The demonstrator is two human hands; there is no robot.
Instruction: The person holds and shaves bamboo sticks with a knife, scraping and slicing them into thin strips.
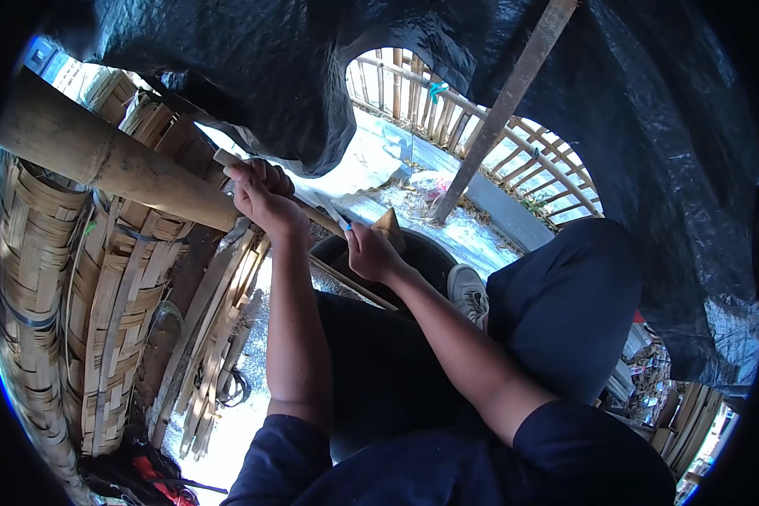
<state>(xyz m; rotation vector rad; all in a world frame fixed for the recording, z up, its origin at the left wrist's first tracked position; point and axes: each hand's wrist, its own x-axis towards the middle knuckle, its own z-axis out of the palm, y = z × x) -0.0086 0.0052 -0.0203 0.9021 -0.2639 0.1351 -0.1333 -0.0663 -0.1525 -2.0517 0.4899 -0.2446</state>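
My left hand is closed around a pale strip, whose end sticks out beyond the thumb near the end of a thick bamboo pole. Lower and to the right, my right hand is closed on the handle of a small knife. Its blade points up and left, towards my left hand. A thin strip runs between the two hands, but whether the blade touches it cannot be made out. Under my right hand is a dark round container.
Woven bamboo baskets stand at the left beside split bamboo pieces. Black plastic sheeting hangs overhead. A wooden post slants down before a bamboo fence. My shoe is beside the container.
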